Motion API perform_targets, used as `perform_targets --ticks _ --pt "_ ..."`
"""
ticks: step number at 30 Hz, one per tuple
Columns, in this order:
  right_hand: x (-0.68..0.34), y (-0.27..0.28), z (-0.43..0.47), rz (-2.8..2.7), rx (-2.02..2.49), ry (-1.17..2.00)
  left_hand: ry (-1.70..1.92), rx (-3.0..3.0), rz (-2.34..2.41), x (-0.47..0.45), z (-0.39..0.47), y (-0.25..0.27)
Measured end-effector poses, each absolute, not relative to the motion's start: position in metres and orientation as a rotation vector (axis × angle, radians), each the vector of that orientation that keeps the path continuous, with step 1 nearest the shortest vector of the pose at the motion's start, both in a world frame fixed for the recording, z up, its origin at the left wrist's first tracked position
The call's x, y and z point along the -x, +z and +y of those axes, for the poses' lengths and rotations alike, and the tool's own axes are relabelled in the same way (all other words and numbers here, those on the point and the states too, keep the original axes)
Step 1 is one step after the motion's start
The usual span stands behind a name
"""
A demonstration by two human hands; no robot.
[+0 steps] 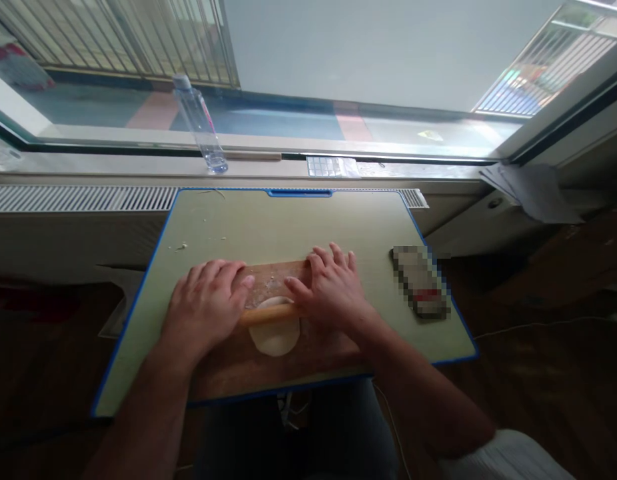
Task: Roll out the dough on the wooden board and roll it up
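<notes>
A wooden rolling pin point(269, 314) lies crosswise over a flat round of pale dough point(275, 337), covering part of it. Both rest on a brown wooden board point(283, 372) dusted with flour. My left hand point(207, 298) lies palm down over the pin's left end, its fingers stretched forward and the thumb apart. Over the right end is my right hand point(332, 283), also palm down, with fingers spread past the pin toward the board's far edge. Neither hand's fingers wrap round the pin. The hands hide both pin ends.
The board sits on a pale green folding table point(298, 223) with a blue rim. A pixelated phone-shaped object point(419, 283) lies on its right side. Dough crumbs point(181, 247) dot the left. Behind, a clear bottle point(201, 123) stands on the windowsill; papers point(533, 190) stick out at right.
</notes>
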State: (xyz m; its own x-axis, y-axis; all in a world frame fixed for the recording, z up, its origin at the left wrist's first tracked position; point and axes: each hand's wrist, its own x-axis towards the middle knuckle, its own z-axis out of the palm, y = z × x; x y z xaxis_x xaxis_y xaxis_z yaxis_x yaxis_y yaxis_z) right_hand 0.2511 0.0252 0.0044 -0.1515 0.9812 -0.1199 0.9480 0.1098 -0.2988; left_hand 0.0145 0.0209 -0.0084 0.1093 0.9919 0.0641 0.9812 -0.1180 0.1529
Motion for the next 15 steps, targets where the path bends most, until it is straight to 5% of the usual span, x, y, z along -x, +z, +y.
perform_targets --ticks 15 --pt "-0.2556 0.0007 0.0163 -2.232 1.958 0.392 0.37 -2.086 1.968 -0.0154 0.0144 -0.0091"
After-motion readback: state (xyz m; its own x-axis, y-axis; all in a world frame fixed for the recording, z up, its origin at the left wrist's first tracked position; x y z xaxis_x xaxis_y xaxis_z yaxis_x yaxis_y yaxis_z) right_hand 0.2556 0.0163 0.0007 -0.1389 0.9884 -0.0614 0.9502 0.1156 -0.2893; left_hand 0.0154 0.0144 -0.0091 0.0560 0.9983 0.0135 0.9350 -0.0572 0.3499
